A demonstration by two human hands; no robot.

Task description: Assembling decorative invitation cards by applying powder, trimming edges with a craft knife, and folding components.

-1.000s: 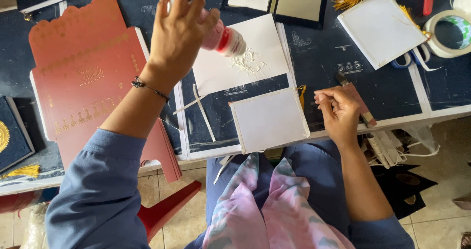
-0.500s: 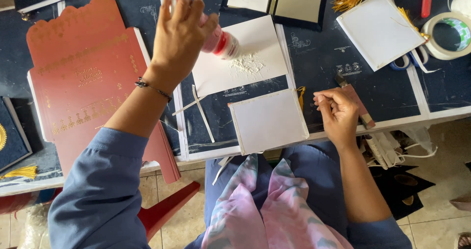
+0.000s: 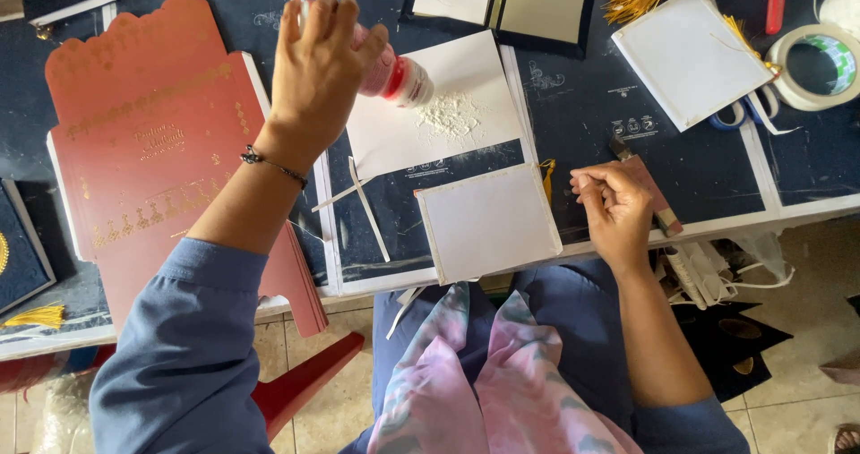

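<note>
Left hand: I see my left hand [image 3: 318,64] wrapped around a glue bottle [image 3: 394,76], tipped on its side with the white cap over a sheet of paper [image 3: 484,78].
Glue: a white blob [image 3: 451,114] sits on that sheet, just beside the cap.
Right hand: my right hand [image 3: 614,208] is closed around a small brush [image 3: 658,205], resting at the table edge [image 3: 788,205].
White card: a square card [image 3: 488,221] lies between my hands, near the front edge.
Red covers: a stack of red covers [image 3: 148,158] lies under my left forearm.
</note>
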